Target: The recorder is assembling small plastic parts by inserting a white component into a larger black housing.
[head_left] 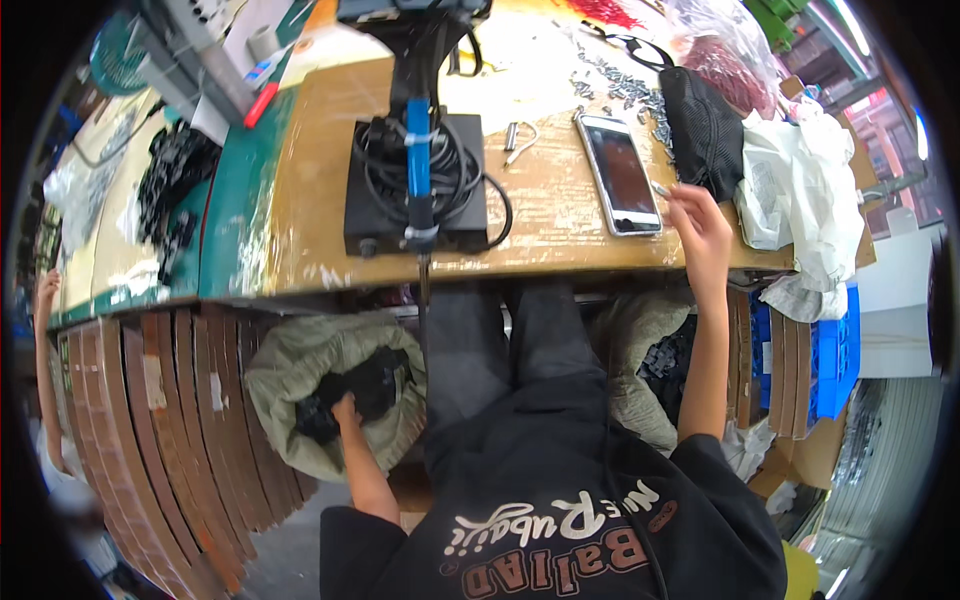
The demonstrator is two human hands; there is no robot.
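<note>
My right hand (702,228) is above the table's front edge, right of a phone (628,180) that lies screen up. Its thumb and fingertips pinch a small pale grey piece (660,189), too small to name. My left hand (346,410) reaches down into an open woven sack (275,385) on the left, touching the black pieces (375,385) inside. Its fingertips are hidden there, so whether they grip anything does not show. Many small dark grey pieces (625,88) lie scattered on the table beyond the phone.
A black stand with coiled cables (420,190) is on the cardboard-covered table (310,200). A black pouch (703,130) and white plastic bags (800,180) sit at the right. Another sack (630,385) stands by my right leg. Stacked cardboard (165,400) flanks the left; another person's arm (47,370) shows far left.
</note>
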